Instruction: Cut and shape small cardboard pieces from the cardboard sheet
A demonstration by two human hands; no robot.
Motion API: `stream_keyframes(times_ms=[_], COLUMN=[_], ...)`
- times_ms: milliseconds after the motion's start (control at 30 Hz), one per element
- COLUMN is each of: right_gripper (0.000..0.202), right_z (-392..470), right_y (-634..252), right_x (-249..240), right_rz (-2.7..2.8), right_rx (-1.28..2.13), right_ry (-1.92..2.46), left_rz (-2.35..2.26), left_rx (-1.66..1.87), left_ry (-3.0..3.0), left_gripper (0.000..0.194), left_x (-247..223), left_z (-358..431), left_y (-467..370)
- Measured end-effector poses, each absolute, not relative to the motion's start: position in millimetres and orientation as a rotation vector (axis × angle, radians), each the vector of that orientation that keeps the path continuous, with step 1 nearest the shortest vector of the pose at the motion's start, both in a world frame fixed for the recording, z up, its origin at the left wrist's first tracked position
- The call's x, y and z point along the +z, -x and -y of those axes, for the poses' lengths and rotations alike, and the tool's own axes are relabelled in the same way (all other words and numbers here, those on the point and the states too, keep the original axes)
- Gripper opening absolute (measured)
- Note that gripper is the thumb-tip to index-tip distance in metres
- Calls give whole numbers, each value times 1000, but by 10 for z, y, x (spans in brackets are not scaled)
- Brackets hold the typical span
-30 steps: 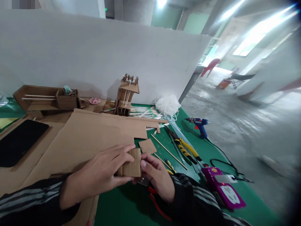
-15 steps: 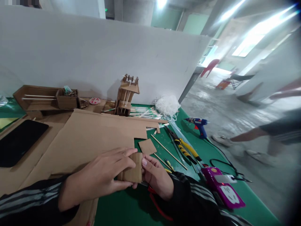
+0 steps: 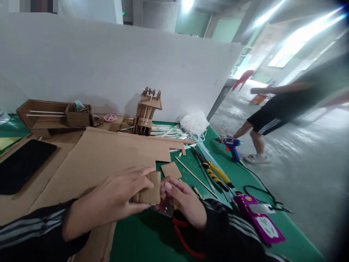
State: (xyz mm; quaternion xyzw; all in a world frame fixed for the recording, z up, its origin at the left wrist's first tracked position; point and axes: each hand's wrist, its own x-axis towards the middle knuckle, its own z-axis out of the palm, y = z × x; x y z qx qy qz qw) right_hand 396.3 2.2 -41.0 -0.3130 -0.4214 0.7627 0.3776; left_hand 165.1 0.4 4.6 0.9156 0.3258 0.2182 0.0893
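Note:
My left hand (image 3: 114,194) is closed around a small cardboard box (image 3: 153,191), thumb below and fingers over its top. Just right of the box is my right hand (image 3: 187,202), its thumb and fingers pinched together; whatever they may hold is too small or hidden to make out. Below the hands lies a shiny dark flat piece (image 3: 167,211), partly covered. A red-handled tool (image 3: 185,240) rests under my right wrist. Beyond my fingers is a loose cardboard square (image 3: 171,170).
A large cardboard sheet (image 3: 109,149) covers the left of the green table (image 3: 144,236). At right lie yellow-black pliers (image 3: 214,174), a blue glue gun (image 3: 231,145) and a purple power strip (image 3: 259,218). A cardboard tower (image 3: 147,112) stands behind; a person (image 3: 286,98) walks at right.
My right fingers have come away from the box's right edge, leaving a gap. The box has shifted slightly left in my left hand. The person at right has moved further into view.

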Motion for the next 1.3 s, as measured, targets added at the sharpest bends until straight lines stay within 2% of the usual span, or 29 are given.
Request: stream_keyframes(times_ms=[67,167,233,300,400,467,700,800,900,1100,1200,1300], right_gripper=[25,5,12,25,42,46,41,28,18,33,42,41], right_z=[-44,-4,78,179,299,341,402,377,315,293,341,392], right_y=[-4071,-4206,-4256,-4288,-4331,-4357,-4442,-4509,-4546,-4391,-4261,-4142], right_x=[-244,-45,-2,-28,-130,-204,-438,-418,-320,-163,-124,-126], right_rz=[1515,2327,2577,2692,2742,2732,2479,2280,2045,1594,1559,1614], right_rx=[1762,1096,746,604,611,610,585,605,826,1422,1496,1470], right_ry=[1008,1422,1648,1796,1885,1903,1857,1922,1883,1344,1251,1235], left_rz=[-1011,-1087,-1117,-1132,-1154,-1156,-1133,-1165,-1231,-1315,-1327,-1361], left_rx=[697,806,859,901,937,948,1006,1066,1128,1268,1355,1367], left_ry=[-2740,-2762,-2769,-2774,-2786,-2789,-2820,-2830,-2818,-2801,-2844,-2856], left_gripper=[32,31,29,28,29,30,26,29,31,33,35,32], left_x=[100,202,265,313,361,384,432,458,504,539,531,540], left_z=[-41,-89,-107,-113,-105,-96,-79,-71,-57,-37,-27,-6], left_y=[-1575,-1480,-1441,-1419,-1402,-1395,-1381,-1354,-1320,-1322,-1345,-1362])
